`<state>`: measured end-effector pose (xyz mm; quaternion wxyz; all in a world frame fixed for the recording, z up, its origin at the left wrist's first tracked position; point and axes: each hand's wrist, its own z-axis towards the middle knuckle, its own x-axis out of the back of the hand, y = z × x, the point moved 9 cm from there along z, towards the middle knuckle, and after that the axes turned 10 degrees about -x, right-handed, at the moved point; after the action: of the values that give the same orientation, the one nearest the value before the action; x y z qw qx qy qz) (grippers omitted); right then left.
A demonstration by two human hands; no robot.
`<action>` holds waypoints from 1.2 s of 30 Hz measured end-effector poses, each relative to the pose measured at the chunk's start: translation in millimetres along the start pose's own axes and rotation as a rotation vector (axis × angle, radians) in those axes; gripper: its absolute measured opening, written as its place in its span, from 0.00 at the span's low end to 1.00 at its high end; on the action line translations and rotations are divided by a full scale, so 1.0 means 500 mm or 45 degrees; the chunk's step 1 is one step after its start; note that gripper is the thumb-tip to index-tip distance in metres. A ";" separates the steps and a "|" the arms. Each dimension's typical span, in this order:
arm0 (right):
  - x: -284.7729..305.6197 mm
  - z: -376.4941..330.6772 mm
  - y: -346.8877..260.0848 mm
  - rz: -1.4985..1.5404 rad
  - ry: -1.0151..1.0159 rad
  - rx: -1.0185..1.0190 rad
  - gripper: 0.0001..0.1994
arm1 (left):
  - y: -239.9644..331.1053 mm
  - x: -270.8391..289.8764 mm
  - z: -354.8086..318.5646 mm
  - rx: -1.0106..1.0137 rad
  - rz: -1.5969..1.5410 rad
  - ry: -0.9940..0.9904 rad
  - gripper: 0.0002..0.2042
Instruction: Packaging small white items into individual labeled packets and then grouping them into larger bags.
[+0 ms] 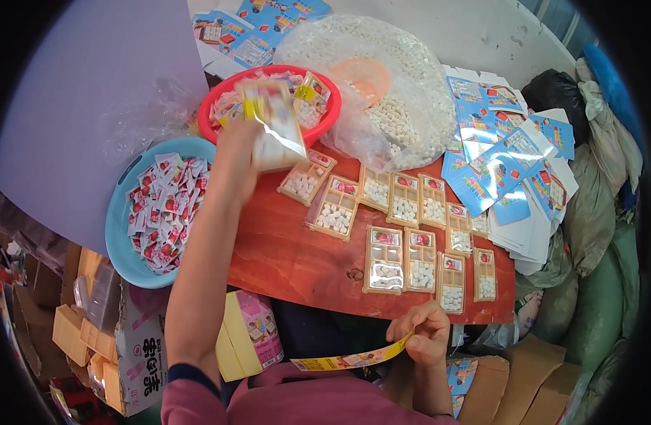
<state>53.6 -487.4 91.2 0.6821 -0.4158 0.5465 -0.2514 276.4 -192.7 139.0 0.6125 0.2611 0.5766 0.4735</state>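
Observation:
My left hand [242, 145] reaches over the near edge of a red basin [206, 127], its fingers closed on a filled tray pack [277, 131] with a shiny clear cover and a yellow patch. Motion smears this pack and hides part of the hand. Close to my body, my right hand [426, 333] pinches one end of a long yellow printed strip [353, 360]. In the basin lie more small packs. On the red table [290, 265], several divided plastic trays [334, 209] hold white pieces and strawberry-printed sachets.
To the left stands a blue basin [116, 227] of strawberry-printed sachets [166, 212]. A big clear bag of white pieces [400, 120] with an orange bowl [361, 78] fills the back. Flat blue boxes [499, 166] pile up at right; a yellow-and-pink box [251, 336] sits below the table edge.

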 end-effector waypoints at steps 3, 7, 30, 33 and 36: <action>-0.016 0.005 0.010 0.012 -0.034 -0.041 0.15 | 0.023 0.009 0.076 -0.128 0.056 0.046 0.21; 0.028 0.000 0.015 -0.001 0.082 -0.035 0.15 | 0.015 -0.088 -0.051 -0.529 1.264 -0.137 0.18; -0.024 0.021 0.049 0.097 -0.097 -0.130 0.15 | -0.170 0.017 -0.314 -0.337 2.310 -0.614 0.23; -0.040 0.031 0.052 -0.024 -0.088 -0.190 0.16 | -0.121 0.016 -0.402 -0.389 2.214 -0.605 0.28; -0.044 0.034 0.070 -0.074 -0.074 -0.247 0.17 | -0.109 0.026 -0.431 -0.234 2.183 -0.564 0.27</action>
<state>59.8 -446.3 74.7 0.6467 -0.5026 0.5360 -0.2047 84.7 -252.5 43.0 0.1635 0.6383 0.0109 0.7522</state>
